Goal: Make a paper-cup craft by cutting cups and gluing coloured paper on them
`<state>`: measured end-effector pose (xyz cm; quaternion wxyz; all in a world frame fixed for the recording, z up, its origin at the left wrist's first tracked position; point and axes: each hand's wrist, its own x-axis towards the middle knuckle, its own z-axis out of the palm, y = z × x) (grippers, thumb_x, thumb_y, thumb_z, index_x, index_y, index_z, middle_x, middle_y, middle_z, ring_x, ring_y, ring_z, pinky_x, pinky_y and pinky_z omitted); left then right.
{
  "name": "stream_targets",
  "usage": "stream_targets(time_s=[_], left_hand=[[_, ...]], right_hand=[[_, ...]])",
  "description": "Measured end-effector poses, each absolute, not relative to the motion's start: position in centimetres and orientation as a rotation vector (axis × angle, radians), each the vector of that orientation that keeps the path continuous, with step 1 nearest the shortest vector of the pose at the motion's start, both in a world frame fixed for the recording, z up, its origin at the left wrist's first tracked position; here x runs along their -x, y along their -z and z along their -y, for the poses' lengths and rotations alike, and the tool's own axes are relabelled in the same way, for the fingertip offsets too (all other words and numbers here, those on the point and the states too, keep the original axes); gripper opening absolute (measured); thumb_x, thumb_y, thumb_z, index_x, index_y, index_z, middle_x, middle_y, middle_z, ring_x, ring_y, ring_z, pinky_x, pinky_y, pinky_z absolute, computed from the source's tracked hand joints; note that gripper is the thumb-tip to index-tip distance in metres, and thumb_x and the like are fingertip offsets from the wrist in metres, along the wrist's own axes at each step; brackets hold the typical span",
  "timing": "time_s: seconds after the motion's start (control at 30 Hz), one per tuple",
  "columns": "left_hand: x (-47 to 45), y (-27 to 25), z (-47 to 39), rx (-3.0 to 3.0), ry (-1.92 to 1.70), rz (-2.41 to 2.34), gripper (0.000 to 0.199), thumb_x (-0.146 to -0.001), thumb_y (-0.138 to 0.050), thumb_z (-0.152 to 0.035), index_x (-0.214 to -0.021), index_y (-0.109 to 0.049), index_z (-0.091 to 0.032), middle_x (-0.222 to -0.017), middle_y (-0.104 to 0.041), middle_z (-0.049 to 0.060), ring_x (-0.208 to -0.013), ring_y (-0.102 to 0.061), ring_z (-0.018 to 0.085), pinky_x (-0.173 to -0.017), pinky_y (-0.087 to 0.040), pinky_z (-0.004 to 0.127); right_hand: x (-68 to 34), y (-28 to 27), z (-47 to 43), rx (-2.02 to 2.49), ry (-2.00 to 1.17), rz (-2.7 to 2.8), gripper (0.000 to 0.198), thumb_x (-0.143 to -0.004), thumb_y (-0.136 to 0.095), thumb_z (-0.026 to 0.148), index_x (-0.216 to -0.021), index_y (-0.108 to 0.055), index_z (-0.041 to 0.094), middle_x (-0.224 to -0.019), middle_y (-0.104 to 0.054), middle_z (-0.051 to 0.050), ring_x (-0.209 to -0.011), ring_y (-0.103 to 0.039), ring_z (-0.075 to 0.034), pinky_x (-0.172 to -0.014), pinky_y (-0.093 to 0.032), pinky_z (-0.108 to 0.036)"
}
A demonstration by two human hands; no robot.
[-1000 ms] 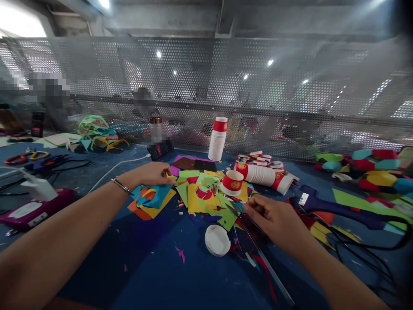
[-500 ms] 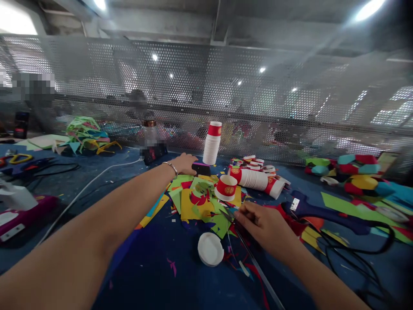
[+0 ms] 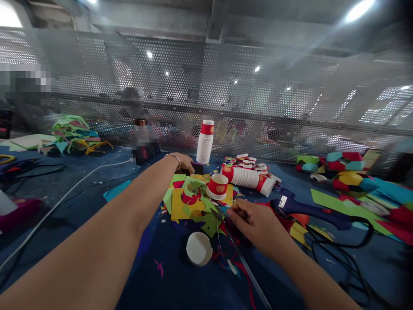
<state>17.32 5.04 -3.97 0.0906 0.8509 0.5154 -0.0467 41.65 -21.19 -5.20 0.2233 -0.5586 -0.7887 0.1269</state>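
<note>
My left hand (image 3: 185, 162), a bracelet at its wrist, reaches forward to a dark box-like object (image 3: 197, 168) in front of an upright stack of paper cups (image 3: 205, 142). Its fingers bend over the object's left end and are partly hidden. My right hand (image 3: 250, 217) is closed with curled fingers around the handle end of scissors (image 3: 219, 213), whose blades point left over paper scraps. A red and white paper cup (image 3: 217, 187) stands just beyond the blades. Nearer to me lies a cut-off white cup bottom (image 3: 199, 249). Yellow paper (image 3: 182, 209) lies under green and red cuttings.
A toppled row of nested cups (image 3: 243, 177) lies right of centre. A blue glue gun (image 3: 312, 212) with a black cord is at right. A thin metal rod (image 3: 247, 262) lies near me. A white cable (image 3: 71, 187) crosses the left side. A perforated metal screen (image 3: 180, 77) stands behind.
The view has swung slightly right, so things appear further left. My left hand has moved a little over the dark object, its fingers more bent. My right hand stays at the scissors.
</note>
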Motion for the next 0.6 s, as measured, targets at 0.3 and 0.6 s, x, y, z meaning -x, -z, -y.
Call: stream_targets(time_s=[0.3, 0.6], left_hand=[[-17.8, 3.8, -5.5, -2.567, 0.212, -1.673, 0.036, -0.095, -0.062, -0.035, -0.127, -0.058, -0.019, -0.130, -0.060, 0.010, -0.110, -0.063, 0.025, -0.091, -0.055, 0.046], [-18.6, 4.0, -5.1, -2.618, 0.201, -1.674, 0.037, -0.095, -0.062, -0.035, -0.127, -0.058, -0.018, -0.130, -0.060, 0.010, -0.110, -0.063, 0.025, -0.091, -0.055, 0.047]], right_hand=[[-41.7, 5.2, 21.5, 1.693, -0.371, 2.344, 0.017, -0.092, -0.054, 0.029, -0.078, -0.061, 0.021, -0.065, -0.062, -0.001, -0.054, -0.052, -0.015, -0.051, -0.027, -0.028], [-41.2, 5.1, 21.4, 1.684, -0.387, 2.372, 0.017, -0.092, -0.052, 0.024, -0.078, -0.061, 0.020, -0.073, -0.065, -0.004, -0.061, -0.055, -0.016, -0.054, -0.032, -0.028]])
